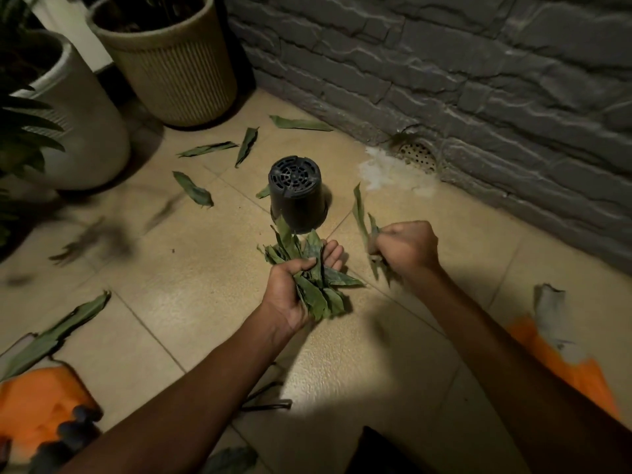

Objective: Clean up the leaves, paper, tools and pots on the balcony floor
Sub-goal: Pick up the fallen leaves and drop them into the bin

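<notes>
My left hand (290,285) grips a thick bunch of green leaves (314,278) above the tiled floor, palm turned up. To its right my right hand (407,249) is closed round a few long leaves (364,220) that stick up past the knuckles. A small black plastic pot (295,196) stands upside down on the floor just beyond both hands. Several loose leaves lie scattered: one leaf (193,189) left of the pot, two leaves (246,145) further back, one leaf (301,123) near the wall, and a long leaf (58,333) at the lower left.
Two large ribbed planters, one white planter (85,131) and one tan planter (178,63), stand at the back left. A grey stone wall (478,80) with a floor drain (419,155) runs along the right. Orange sheets lie at the lower left (37,401) and lower right (564,364).
</notes>
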